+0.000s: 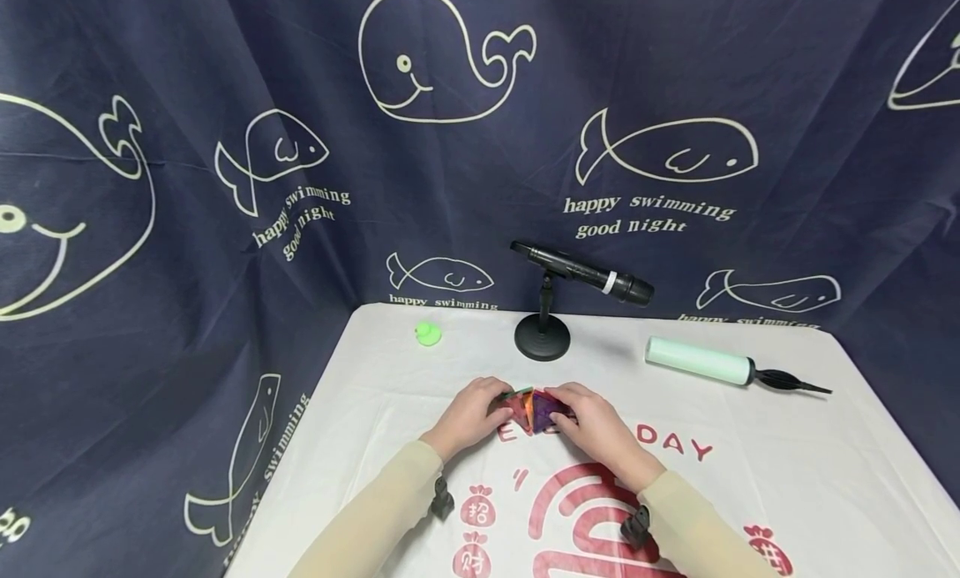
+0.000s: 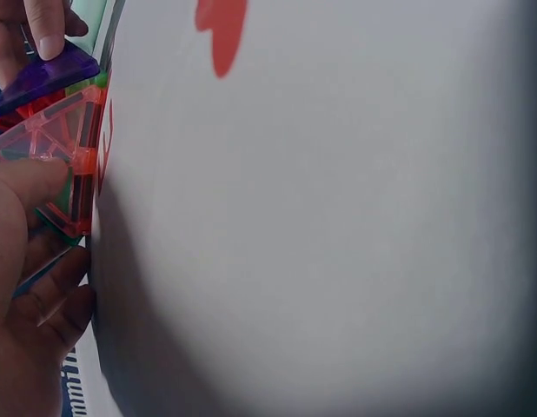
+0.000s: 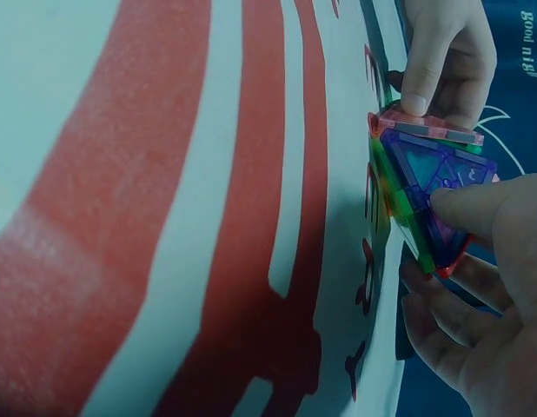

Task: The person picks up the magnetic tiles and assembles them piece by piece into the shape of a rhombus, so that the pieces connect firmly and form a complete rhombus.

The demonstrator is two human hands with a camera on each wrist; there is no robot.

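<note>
Both hands hold a small cluster of translucent triangular magnetic tiles on the table. My left hand [image 1: 474, 413] grips a pinkish-red tile [image 2: 64, 122] from the left, its thumb on the face. From the right, my right hand [image 1: 597, 419] grips a purple tile [image 3: 434, 178], with its thumb pressed on the face and fingers behind. The two tiles stand tilted side by side. A green tile [image 3: 407, 213] lies along the purple one's edge, and an orange piece [image 1: 528, 409] shows between them. The hands hide the back of the cluster.
Behind the cluster a black microphone [image 1: 581, 269] sits on a round-based stand [image 1: 542, 338]. A green toy duck [image 1: 428, 334] is at back left. A mint hand pump [image 1: 697, 360] lies at back right. Dark blue printed curtains [image 1: 465, 186] border the printed white tablecloth [image 1: 390, 369].
</note>
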